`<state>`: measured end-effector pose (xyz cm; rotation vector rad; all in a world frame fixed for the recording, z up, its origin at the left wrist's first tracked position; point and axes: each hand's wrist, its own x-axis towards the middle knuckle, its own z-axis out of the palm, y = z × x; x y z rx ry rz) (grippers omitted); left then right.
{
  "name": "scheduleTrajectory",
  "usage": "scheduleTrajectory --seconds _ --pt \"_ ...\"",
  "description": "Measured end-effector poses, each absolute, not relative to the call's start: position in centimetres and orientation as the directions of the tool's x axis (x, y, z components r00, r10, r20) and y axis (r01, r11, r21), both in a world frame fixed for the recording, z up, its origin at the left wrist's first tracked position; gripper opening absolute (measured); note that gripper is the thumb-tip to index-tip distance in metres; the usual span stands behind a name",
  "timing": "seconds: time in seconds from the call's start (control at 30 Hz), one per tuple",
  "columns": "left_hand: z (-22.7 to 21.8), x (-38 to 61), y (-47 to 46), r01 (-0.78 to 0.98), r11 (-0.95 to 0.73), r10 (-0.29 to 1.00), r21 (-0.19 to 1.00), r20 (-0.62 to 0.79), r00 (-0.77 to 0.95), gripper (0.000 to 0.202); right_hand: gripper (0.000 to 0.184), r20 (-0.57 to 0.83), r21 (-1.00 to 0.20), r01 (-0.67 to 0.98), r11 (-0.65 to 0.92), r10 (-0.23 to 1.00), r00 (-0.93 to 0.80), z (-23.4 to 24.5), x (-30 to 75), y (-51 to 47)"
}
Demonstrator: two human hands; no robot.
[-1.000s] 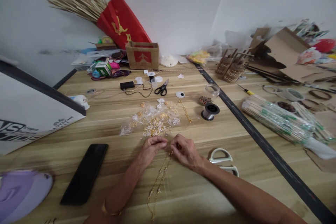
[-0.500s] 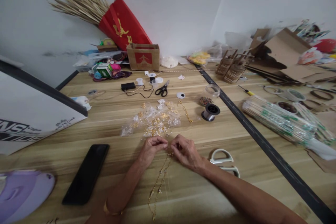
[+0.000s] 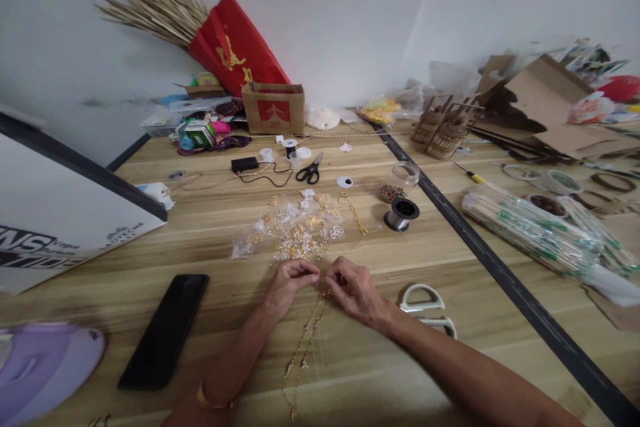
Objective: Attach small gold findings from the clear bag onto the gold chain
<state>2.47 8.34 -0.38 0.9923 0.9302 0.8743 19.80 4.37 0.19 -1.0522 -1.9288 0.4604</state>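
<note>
My left hand [image 3: 286, 288] is closed in a pinch just past the middle of the wood table; what its fingertips hold is too small to make out. Facing it with a narrow gap between, my right hand [image 3: 356, 292] is closed, thumb and fingers pinched at the top end of a gold beaded chain [image 3: 303, 361]. The chain trails toward me in two strands, dotted with small pale beads. Right beyond my fingers lies a loose heap of gold and silver beads [image 3: 295, 240] with small clear bags [image 3: 243, 247]. A second gold chain [image 3: 354, 215] lies farther back.
White-handled scissors [image 3: 423, 299] lie partly behind my right forearm. A wire spool [image 3: 401, 215] and bead jar [image 3: 393, 191] stand beyond. Black scissors [image 3: 310, 170] are farther back. A black phone [image 3: 164, 332] lies left, sticks in plastic [image 3: 530, 230] right.
</note>
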Motion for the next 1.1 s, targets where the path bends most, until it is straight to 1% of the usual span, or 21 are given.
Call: scheduleTrajectory --seconds 0.4,1.1 --pt "-0.13 2.51 8.32 -0.174 0.306 0.907 0.936 -0.231 0.352 0.012 0.008 0.505 -0.655 0.492 0.573 0.817 -0.279 -0.04 19.85 4.36" --pt "-0.15 2.35 8.34 -0.170 0.266 0.908 0.949 -0.187 0.375 0.009 0.009 0.496 -0.658 0.496 0.567 0.821 -0.282 -0.32 19.95 4.51"
